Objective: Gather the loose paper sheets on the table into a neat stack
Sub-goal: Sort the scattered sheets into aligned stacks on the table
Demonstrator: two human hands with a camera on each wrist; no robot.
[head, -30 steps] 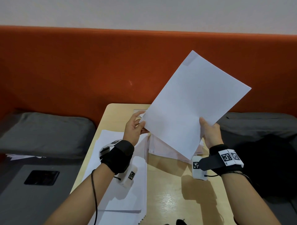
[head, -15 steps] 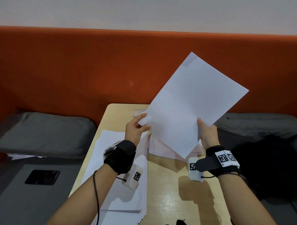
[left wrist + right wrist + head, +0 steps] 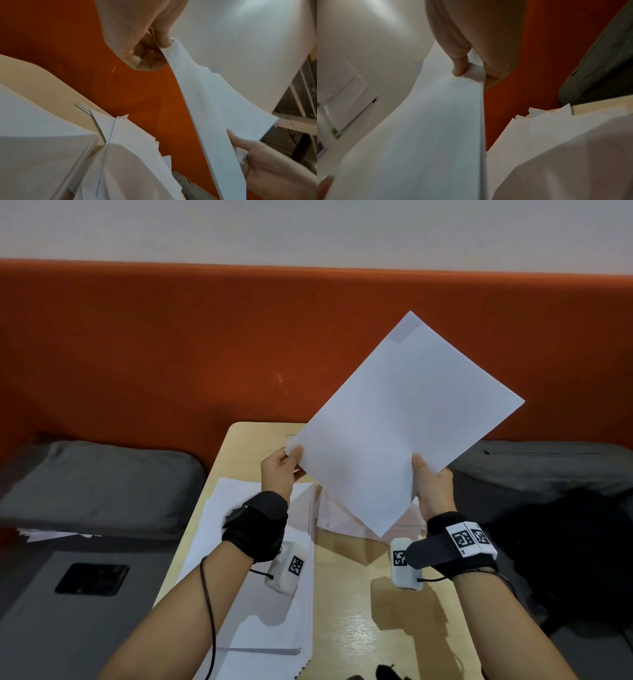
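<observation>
White paper sheets [image 3: 404,426] hung tilted above the worktop [image 3: 346,611], the left hand [image 3: 279,470] pinching one corner, the right hand [image 3: 432,486] gripping the opposite edge; more loose sheets [image 3: 260,604] lay on the worktop.

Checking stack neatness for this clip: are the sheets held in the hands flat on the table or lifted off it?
Lifted. The held sheets stand tilted above the table, pinched by the left hand and right hand.

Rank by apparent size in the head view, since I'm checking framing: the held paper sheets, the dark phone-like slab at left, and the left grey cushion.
1. Held paper sheets and left grey cushion: similar, unsure.
2. Dark slab: clearly smallest.
</observation>
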